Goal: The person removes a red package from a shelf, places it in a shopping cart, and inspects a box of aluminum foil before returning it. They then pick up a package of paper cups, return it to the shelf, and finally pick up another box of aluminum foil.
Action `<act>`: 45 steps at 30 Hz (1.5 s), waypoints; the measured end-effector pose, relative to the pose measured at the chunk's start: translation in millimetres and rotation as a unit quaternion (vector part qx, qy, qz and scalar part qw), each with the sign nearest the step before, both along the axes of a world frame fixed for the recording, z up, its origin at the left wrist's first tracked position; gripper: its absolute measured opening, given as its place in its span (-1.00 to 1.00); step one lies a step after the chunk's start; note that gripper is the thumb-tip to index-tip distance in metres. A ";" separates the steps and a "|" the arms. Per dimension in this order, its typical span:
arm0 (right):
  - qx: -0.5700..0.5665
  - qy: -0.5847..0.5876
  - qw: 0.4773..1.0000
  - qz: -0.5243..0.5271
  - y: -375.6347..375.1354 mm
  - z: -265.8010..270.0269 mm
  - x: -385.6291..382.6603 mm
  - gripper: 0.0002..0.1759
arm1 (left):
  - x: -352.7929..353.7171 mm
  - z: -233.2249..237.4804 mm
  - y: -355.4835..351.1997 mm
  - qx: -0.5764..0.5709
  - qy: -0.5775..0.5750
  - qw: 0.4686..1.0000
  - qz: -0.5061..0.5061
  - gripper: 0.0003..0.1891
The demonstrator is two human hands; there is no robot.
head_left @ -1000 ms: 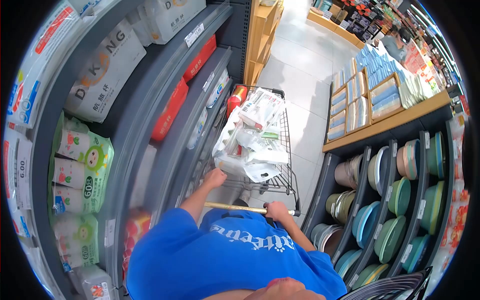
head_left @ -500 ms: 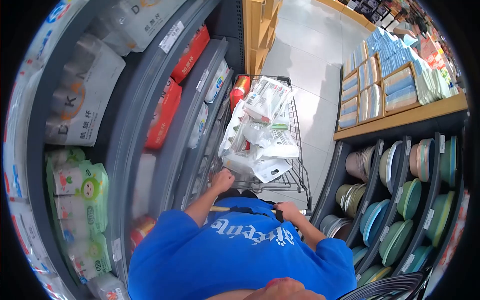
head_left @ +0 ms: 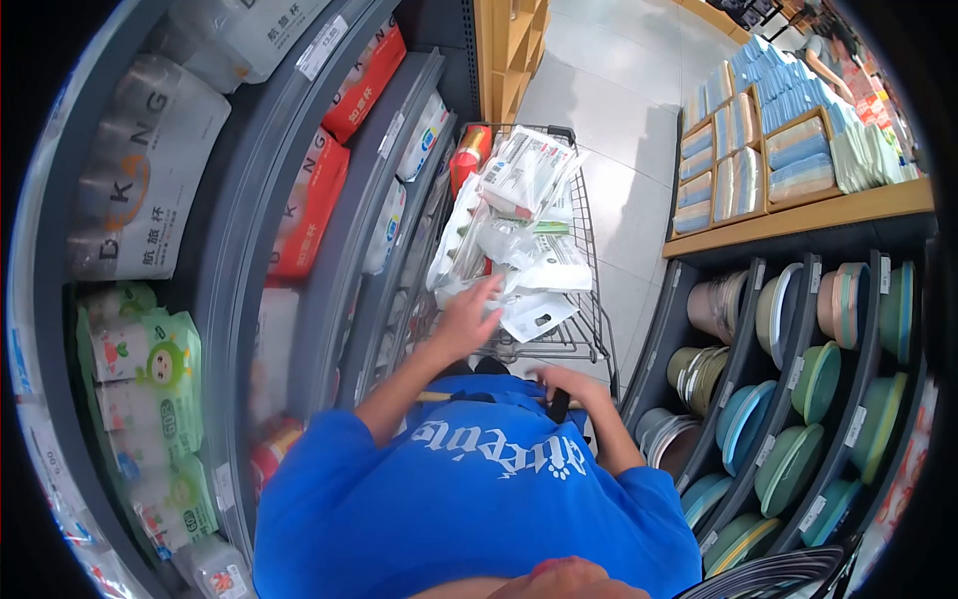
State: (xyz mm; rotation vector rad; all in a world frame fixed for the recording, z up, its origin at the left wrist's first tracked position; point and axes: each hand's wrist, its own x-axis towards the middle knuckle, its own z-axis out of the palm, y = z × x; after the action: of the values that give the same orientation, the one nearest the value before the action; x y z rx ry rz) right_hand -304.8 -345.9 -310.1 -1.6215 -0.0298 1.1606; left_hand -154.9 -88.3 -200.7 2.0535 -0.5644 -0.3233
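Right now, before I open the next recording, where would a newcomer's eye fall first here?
The bright blue shirt fills the bottom centre, its white lettering upside down in this view. Just above it, the left hand is spread open beside white packages heaped in a wire cart; whether it touches them is unclear. At right, coloured bowls sit in rows.
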 end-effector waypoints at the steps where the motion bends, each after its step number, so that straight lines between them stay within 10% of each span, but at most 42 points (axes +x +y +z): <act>1: -0.044 -0.123 0.991 -0.005 9.8 33.6 26.2 -0.57 | 0.4 41.4 -12.0 -0.064 -0.056 0.996 -0.024 -0.39; 5: -0.114 -0.261 0.920 -0.268 26.0 61.3 92.1 -0.57 | -12.8 188.5 -31.0 -0.279 -0.099 0.940 -0.169 -0.54; 7: -0.251 -0.302 0.896 -0.207 25.5 40.5 102.9 -0.57 | -14.8 220.7 -33.8 -0.376 -0.080 0.890 -0.245 -0.50; 15: -0.385 -0.267 0.882 -0.060 28.2 -64.3 60.1 -0.68 | -32.3 240.9 -43.0 -0.484 -0.140 0.823 -0.263 0.09; 22: -0.363 -0.265 0.881 -0.147 26.5 -66.5 67.9 -0.78 | -19.2 234.3 -52.2 -0.479 -0.142 0.829 -0.250 -0.32; 29: -0.265 -0.486 0.802 -0.224 22.2 -57.9 62.1 -0.79 | 15.8 56.2 -86.1 -0.136 -0.148 0.968 -0.153 -0.69; 33: -0.357 -0.292 0.862 -0.212 26.1 -56.3 64.4 -0.80 | 14.1 -117.0 -41.2 0.127 0.046 0.978 -0.159 -0.56; 36: -0.360 -0.285 0.861 -0.217 26.6 -52.7 67.7 -0.81 | 6.7 -148.8 -12.5 0.277 0.065 0.921 -0.267 -0.54; 45: -0.332 -0.302 0.856 -0.257 26.8 -60.7 67.1 -0.81 | -15.1 -166.8 -10.2 0.291 0.047 0.944 -0.151 -0.68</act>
State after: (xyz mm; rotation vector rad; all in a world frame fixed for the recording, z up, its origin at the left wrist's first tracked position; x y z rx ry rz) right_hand -237.7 -319.2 -370.8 -2.3592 0.4213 0.1984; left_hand -170.0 -98.5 -367.5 2.4929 -0.7945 -0.8493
